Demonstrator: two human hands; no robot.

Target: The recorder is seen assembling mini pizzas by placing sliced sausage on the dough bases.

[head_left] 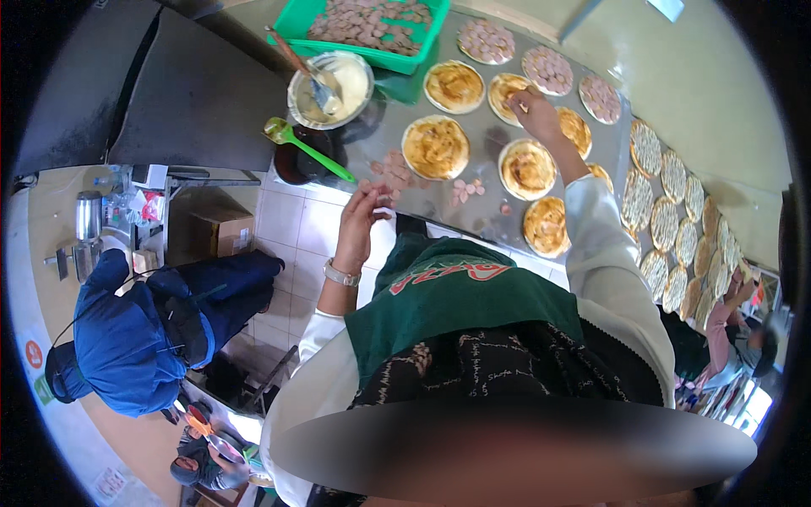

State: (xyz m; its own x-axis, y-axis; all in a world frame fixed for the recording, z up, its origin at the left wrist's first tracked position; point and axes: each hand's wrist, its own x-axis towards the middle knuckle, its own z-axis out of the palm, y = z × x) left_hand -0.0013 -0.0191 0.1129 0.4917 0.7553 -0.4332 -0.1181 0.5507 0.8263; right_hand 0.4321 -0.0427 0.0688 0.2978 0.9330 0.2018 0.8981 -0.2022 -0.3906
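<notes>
Looks roughly half done: three round sauced pizza bases (549,69) at twelve o'clock are wearing pink sausage slices, six are still sitting bare. Right hand (536,111) is pinching a slice onto a bare base (505,86). Left hand (361,221) is holding slices in loosely curled fingers, loose pile (390,169) just above at twelve.

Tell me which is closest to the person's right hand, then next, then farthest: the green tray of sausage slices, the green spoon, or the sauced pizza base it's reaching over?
From the right hand, head view:
1. Sauced pizza base, right under the fingers.
2. Green tray, up left.
3. Green spoon, far left by the dark bowl.
</notes>
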